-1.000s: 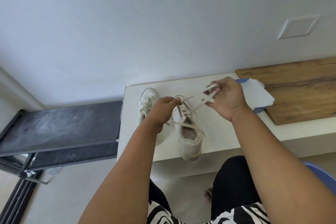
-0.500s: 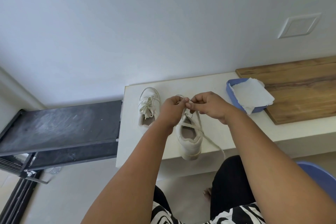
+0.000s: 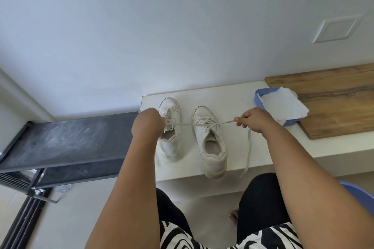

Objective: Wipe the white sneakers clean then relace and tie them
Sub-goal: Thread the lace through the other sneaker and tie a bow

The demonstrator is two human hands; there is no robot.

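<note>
A dark shelf point(image 3: 66, 137) stands at the far left, lower than the white desk point(image 3: 232, 95) beside it. The left hand point(image 3: 147, 124) is closed in a fist on one end of the lace point(image 3: 187, 124), over the left sneaker point(image 3: 170, 141) and hiding part of it. That sneaker sits on the desk near its left edge, toe toward the wall, its own lace bunched on top. The lace runs taut from the left hand across to the right sneaker point(image 3: 211, 145), which stands just beside the first, heel at the front edge of the desk. From its eyelets the lace goes on to the right hand point(image 3: 254, 120), which pinches it between thumb and fingers; the loose end hangs down past the desk edge. Behind the right hand a blue tray point(image 3: 258, 100) holds a crumpled paper towel point(image 3: 282, 105), partly resting on a wooden board point(image 3: 334, 99).
</note>
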